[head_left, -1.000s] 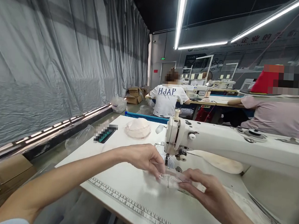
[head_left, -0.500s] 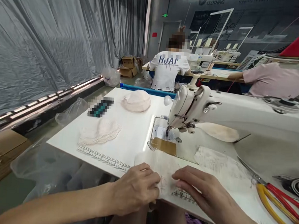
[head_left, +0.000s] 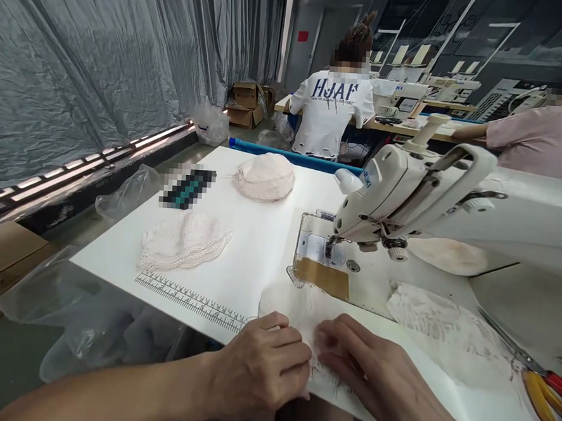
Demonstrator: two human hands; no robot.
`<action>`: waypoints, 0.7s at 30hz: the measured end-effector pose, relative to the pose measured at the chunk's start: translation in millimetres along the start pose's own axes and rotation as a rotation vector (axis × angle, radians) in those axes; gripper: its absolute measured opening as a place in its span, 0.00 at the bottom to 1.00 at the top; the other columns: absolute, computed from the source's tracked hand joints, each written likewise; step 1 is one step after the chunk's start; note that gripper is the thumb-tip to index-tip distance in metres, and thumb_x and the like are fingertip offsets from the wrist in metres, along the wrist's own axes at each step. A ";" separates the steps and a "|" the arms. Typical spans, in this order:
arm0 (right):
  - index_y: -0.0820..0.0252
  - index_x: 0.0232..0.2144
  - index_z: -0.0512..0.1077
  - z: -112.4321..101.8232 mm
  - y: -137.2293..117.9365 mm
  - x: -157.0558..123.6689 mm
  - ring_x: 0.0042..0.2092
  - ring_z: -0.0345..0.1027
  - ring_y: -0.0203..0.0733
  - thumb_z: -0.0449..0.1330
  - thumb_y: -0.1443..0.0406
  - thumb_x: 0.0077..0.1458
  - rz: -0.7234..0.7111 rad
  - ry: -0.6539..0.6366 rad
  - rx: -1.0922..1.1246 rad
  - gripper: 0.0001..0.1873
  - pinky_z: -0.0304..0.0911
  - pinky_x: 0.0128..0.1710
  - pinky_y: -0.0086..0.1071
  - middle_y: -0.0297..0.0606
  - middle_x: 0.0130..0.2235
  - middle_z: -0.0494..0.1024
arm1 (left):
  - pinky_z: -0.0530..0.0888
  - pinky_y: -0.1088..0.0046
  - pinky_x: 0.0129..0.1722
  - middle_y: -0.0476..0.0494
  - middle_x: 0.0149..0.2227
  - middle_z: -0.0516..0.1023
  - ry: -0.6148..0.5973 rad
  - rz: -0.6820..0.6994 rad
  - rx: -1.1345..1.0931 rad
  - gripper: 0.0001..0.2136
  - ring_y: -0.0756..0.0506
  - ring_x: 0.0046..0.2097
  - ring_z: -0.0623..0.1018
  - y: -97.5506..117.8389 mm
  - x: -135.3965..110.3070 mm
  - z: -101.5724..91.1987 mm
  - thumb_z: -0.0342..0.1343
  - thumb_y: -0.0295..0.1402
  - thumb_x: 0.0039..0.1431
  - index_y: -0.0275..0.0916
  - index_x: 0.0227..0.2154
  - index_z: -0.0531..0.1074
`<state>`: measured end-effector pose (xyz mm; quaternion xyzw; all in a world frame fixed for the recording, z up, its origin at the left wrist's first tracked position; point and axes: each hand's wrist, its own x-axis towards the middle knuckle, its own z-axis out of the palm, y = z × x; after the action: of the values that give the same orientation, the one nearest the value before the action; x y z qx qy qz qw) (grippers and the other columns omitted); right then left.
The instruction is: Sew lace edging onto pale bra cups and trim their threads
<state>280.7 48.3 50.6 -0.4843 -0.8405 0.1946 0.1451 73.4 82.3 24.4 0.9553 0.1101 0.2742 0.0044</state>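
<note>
A thin off-white piece of fabric (head_left: 287,300) lies at the table's front edge, below the needle plate of a white sewing machine (head_left: 406,193). My left hand (head_left: 272,362) is closed on the fabric's near edge, knuckles up. Close beside it, my right hand (head_left: 360,352) has its fingers curled in and pinches the same fabric; its fingertips are slightly blurred. The presser foot (head_left: 329,248) stands beyond both hands, apart from this fabric. What lies beneath my left palm is hidden.
On the left of the white table are a lace-edged piece (head_left: 186,239) and a cap-shaped piece (head_left: 266,176). To the right lie lace fabric (head_left: 436,315) and scissors (head_left: 543,392) with red and yellow handles. A co-worker in a white shirt (head_left: 332,112) sits ahead.
The view has shifted, so the machine appears farther right and larger. My right hand has come nearer to my left, its fingers more curled on the fabric.
</note>
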 end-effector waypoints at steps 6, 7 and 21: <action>0.57 0.31 0.65 -1.3 5.3 11.1 0.31 0.64 0.35 0.44 0.68 0.64 -0.028 -0.024 0.218 0.12 0.58 0.30 0.28 0.34 0.32 0.68 | 0.66 0.71 0.40 0.46 0.31 0.75 0.002 -0.020 -0.018 0.09 0.51 0.34 0.71 -3.5 -6.8 5.2 0.48 0.22 0.61 0.36 0.28 0.71; 0.57 0.30 0.64 -1.8 6.4 11.9 0.32 0.63 0.35 0.45 0.67 0.64 -0.014 -0.016 0.308 0.11 0.58 0.31 0.28 0.34 0.32 0.67 | 0.66 0.71 0.41 0.46 0.31 0.75 0.003 -0.020 -0.022 0.09 0.51 0.34 0.71 -4.0 -7.2 5.5 0.48 0.22 0.61 0.36 0.28 0.71; 0.53 0.35 0.66 -40.6 53.7 -18.8 0.30 0.71 0.42 0.44 0.64 0.62 0.028 0.310 -0.344 0.11 0.62 0.24 0.34 0.41 0.34 0.75 | 0.64 0.69 0.42 0.47 0.31 0.76 -0.021 -0.063 -0.125 0.08 0.52 0.33 0.72 -7.6 -6.6 2.8 0.48 0.24 0.60 0.36 0.27 0.70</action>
<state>348.1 64.0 60.2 -0.5378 -0.8221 -0.0265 0.1850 67.9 88.4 18.0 0.9520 0.1227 0.2705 0.0738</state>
